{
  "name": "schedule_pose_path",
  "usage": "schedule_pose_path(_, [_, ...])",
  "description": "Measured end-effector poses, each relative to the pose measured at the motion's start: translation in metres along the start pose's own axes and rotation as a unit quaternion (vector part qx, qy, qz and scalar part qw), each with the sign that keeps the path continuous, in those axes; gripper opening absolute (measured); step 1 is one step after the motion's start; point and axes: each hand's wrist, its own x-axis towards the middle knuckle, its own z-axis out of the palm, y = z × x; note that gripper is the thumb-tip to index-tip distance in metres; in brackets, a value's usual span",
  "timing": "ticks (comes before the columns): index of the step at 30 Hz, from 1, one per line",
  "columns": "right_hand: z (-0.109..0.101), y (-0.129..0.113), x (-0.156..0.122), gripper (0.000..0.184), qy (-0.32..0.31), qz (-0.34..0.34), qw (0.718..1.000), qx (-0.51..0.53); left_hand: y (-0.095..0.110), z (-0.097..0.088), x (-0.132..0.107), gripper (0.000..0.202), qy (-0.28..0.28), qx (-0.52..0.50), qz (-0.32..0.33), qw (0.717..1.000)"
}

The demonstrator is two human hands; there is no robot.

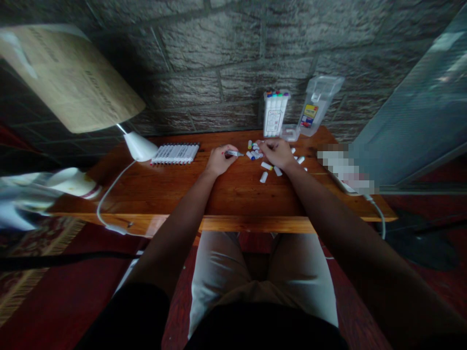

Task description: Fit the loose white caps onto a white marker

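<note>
My left hand (pixel 219 160) is closed round a white marker (pixel 232 153), with its bare tip pointing right toward a scatter of loose marker caps (pixel 256 154). My right hand (pixel 278 152) reaches over that scatter from the right. Its thumb and fingers are drawn together at the pile's far edge, on what looks like a small white marker cap (pixel 255 145), partly covered by the fingertips. Several more white caps lie around and below this hand, among them a cap with a yellow end (pixel 266 166) and a plain cap (pixel 263 177) nearest me.
Left of my hands lies a row of white markers (pixel 175 153), beside a lamp base (pixel 140 147). A filled marker case (pixel 276 114) and a clear empty case (pixel 318 107) stand against the brick wall. A paper cup (pixel 75 183) is at far left; a blurred-out object (pixel 343 170) sits right.
</note>
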Motion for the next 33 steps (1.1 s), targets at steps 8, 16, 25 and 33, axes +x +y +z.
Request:
schedule_pose_path(8, [-0.001, -0.004, -0.001, 0.064, -0.001, 0.008, 1.0, 0.004, 0.0, -0.004, 0.002, 0.016, 0.048, 0.018, 0.027, 0.998])
schedule_pose_path(16, [-0.001, -0.004, -0.001, 0.065, -0.001, 0.014, 1.0, 0.0, 0.006, -0.003, -0.003, 0.02, -0.022, 0.013, 0.017, 1.0])
schedule_pose_path(25, [0.0, -0.001, -0.001, 0.067, 0.0, 0.008, 1.0, 0.008, 0.001, 0.0, -0.002, 0.046, 0.008, -0.06, -0.012, 0.998])
schedule_pose_path(33, [0.0, 0.001, 0.0, 0.056, -0.005, 0.025, 1.0, -0.013, 0.014, -0.002, -0.004, 0.05, 0.012, -0.061, -0.001, 0.998])
